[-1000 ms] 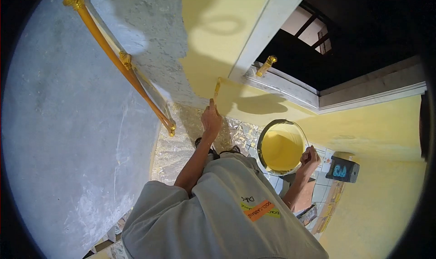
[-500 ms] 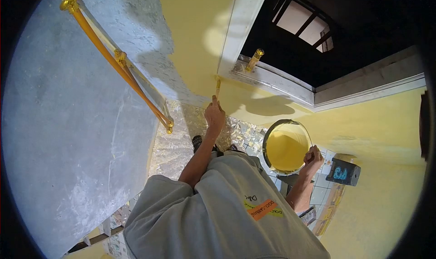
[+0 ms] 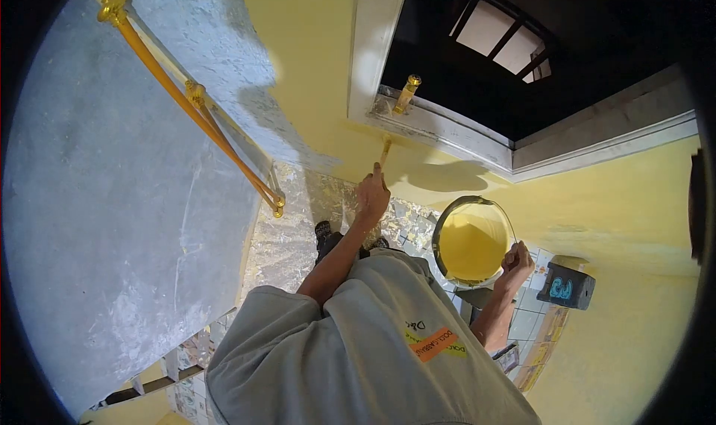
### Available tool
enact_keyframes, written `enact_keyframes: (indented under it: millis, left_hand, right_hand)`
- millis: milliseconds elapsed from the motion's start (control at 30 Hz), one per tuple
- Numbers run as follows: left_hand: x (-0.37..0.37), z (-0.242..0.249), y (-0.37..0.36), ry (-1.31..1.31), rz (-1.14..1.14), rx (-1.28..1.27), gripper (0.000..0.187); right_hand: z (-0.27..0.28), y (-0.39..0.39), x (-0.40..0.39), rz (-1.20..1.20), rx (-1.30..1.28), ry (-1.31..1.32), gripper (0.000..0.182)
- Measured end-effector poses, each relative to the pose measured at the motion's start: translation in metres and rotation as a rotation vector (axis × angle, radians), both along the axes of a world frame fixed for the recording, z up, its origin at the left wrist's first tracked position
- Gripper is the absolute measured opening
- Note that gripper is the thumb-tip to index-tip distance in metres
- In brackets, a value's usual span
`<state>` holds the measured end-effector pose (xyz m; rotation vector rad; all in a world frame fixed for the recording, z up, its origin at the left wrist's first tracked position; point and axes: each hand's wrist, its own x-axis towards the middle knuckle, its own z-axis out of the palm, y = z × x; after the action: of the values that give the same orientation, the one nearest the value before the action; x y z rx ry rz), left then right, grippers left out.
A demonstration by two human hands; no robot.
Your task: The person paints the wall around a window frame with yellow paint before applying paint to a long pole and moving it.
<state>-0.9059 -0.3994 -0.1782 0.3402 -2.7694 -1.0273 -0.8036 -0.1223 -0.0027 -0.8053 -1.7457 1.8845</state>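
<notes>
My left hand (image 3: 373,197) is closed around a paintbrush (image 3: 384,155). The brush's tip lies against the yellow wall (image 3: 313,97), just below the lower corner of the white window frame (image 3: 440,139). In my right hand (image 3: 517,264) is the thin handle of a paint bucket (image 3: 438,255), which hangs at my right side. Yellow paint (image 3: 471,247) shows inside it, with smears on the inner wall. The bristles are too small to make out clearly.
A glossy orange-and-gold rail (image 3: 175,89) runs along the grey-blue surface at left. On the window sill stands a gold-coloured fitting (image 3: 407,94). A black box with blue marks (image 3: 567,285) is at right. The floor (image 3: 287,235) is paint-splattered.
My left hand and the paintbrush have shifted right and slightly down, along the wall beneath the window frame. My right hand and the bucket have barely moved.
</notes>
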Motion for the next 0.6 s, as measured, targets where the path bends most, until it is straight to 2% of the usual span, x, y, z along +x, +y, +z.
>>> enact_keyframes:
  millis: [233, 300, 400, 533, 600]
  left_hand:
    - [0.015, -0.006, -0.026, 0.057, -0.011, -0.049, 0.041]
    - [0.016, -0.002, -0.041, 0.041, 0.092, -0.127, 0.041]
    - [0.011, 0.009, -0.054, 0.067, 0.213, -0.067, 0.039]
    - [0.001, 0.012, -0.054, 0.105, 0.253, -0.096, 0.037]
    - [0.0, 0.012, -0.044, 0.04, 0.234, -0.073, 0.037]
  right_hand:
    - [-0.002, 0.008, -0.001, 0.061, 0.017, -0.033, 0.028]
    - [-0.002, 0.007, -0.002, 0.057, 0.007, -0.036, 0.028]
    - [-0.002, 0.005, 0.0, 0.049, 0.011, -0.044, 0.028]
    - [-0.006, 0.01, 0.002, 0.041, 0.001, -0.025, 0.027]
    - [-0.003, 0.008, 0.004, 0.028, -0.009, -0.022, 0.027]
